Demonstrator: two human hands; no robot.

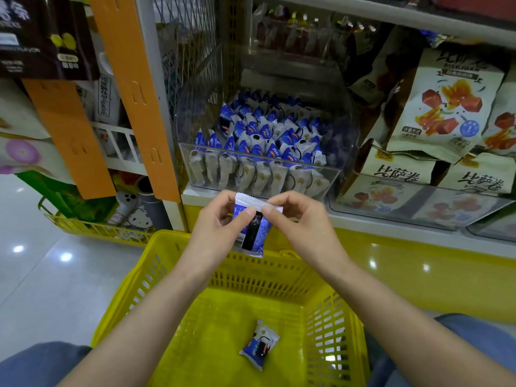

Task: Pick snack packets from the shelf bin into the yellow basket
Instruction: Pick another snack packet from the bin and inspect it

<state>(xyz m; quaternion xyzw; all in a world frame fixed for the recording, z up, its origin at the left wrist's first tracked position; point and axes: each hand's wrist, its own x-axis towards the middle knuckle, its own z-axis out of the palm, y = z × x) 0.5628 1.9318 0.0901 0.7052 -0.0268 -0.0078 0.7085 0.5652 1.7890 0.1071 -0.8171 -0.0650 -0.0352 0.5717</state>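
Note:
A blue and white snack packet [252, 229] hangs upright above the far rim of the yellow basket [134, 286]. My left hand [215, 227] and my right hand [304, 227] both pinch its top edge, thumbs meeting at the middle. One more packet of the same kind [259, 344] lies on the basket floor. On the shelf straight ahead stands a clear plastic bin [335, 174] holding several blue and white packets [268, 135].
Larger beige snack bags [444, 107] fill clear trays to the right of the bin. An orange display post [139, 99] and a small yellow wire rack [95, 227] with goods stand at the left. The yellow shelf base [418, 275] runs right of the basket. Glossy floor lies left.

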